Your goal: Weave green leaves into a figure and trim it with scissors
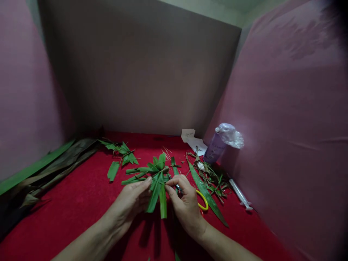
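Note:
Raised over the red cloth is a bundle of folded green leaf strips (pixel 155 192), its ends fanning out in several directions. My left hand (pixel 135 197) grips it from the left, thumb on top and the other fingers partly hidden underneath. On its right side, my right hand (pixel 184 203) pinches with thumb and forefinger at a strip; whatever small thing may be between those fingertips is too small to make out. Scissors with a yellow handle loop (pixel 203 201) lie just beyond my right hand, partly covered by it.
Leaf pieces (pixel 127 155) lie at back left, long dried leaves (pixel 62 163) along the left wall. A long green leaf (pixel 206 194), twig scraps (pixel 216 179) and a syringe (pixel 240 194) are on the right. A purple bottle with plastic wrap (pixel 214 148) stands near white papers (pixel 197 144); thin sticks (pixel 166 152) lie behind the bundle.

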Action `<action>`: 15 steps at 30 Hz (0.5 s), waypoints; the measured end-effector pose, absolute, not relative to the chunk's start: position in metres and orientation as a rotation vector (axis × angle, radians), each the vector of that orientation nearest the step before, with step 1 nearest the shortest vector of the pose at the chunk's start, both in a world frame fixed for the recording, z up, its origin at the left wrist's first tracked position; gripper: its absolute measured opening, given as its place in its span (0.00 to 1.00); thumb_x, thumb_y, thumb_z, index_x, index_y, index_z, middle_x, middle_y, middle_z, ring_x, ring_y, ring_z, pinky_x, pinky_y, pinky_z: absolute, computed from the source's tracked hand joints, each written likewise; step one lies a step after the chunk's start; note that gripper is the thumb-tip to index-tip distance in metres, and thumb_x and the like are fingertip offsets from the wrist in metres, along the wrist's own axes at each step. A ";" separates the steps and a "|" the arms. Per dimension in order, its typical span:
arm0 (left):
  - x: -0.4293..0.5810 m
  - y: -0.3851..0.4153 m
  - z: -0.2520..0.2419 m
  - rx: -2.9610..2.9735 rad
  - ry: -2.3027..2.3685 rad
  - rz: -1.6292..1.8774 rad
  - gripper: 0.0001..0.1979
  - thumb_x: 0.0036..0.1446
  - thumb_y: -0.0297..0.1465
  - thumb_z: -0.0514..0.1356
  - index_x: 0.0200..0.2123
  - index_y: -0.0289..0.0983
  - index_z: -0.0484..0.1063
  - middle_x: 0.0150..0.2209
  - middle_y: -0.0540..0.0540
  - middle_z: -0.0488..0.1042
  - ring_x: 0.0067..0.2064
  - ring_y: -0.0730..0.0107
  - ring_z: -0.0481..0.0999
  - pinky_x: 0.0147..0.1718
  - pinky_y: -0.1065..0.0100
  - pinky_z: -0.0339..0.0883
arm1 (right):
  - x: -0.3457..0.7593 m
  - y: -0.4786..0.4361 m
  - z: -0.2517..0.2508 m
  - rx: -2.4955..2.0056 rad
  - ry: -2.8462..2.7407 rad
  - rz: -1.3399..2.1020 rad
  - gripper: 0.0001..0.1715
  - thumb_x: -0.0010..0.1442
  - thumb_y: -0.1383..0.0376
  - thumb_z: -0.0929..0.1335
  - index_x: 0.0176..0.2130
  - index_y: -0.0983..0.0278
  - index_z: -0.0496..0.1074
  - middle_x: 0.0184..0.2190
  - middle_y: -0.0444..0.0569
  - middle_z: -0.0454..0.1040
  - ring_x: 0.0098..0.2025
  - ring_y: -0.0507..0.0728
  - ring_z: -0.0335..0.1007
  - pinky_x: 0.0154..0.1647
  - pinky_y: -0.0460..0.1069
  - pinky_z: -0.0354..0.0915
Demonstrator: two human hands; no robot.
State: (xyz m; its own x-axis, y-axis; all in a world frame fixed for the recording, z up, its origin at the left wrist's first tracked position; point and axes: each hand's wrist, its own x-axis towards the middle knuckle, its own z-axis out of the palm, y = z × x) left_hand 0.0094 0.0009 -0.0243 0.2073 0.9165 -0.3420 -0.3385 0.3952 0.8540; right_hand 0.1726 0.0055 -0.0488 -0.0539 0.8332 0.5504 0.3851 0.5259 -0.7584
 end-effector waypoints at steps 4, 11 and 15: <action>0.008 0.004 -0.028 0.692 1.020 1.006 0.12 0.44 0.34 0.67 0.31 0.32 0.75 0.26 0.44 0.77 0.27 0.70 0.76 0.27 0.73 0.67 | 0.171 0.002 -0.051 -1.009 -1.752 0.401 0.05 0.56 0.71 0.65 0.29 0.63 0.66 0.27 0.46 0.67 0.34 0.56 0.62 0.38 0.50 0.57; 0.006 0.004 -0.027 0.707 0.952 1.055 0.10 0.43 0.27 0.67 0.32 0.33 0.74 0.27 0.45 0.78 0.27 0.68 0.77 0.29 0.70 0.69 | 0.170 0.000 -0.052 -1.013 -1.786 0.377 0.06 0.56 0.72 0.65 0.29 0.63 0.66 0.27 0.45 0.67 0.33 0.56 0.61 0.36 0.50 0.56; 0.005 0.004 -0.023 0.756 0.904 0.993 0.11 0.46 0.28 0.65 0.36 0.31 0.75 0.27 0.42 0.79 0.28 0.68 0.77 0.28 0.71 0.69 | 0.171 -0.001 -0.052 -1.015 -1.803 0.396 0.06 0.57 0.71 0.65 0.29 0.63 0.66 0.27 0.45 0.67 0.34 0.55 0.61 0.36 0.50 0.56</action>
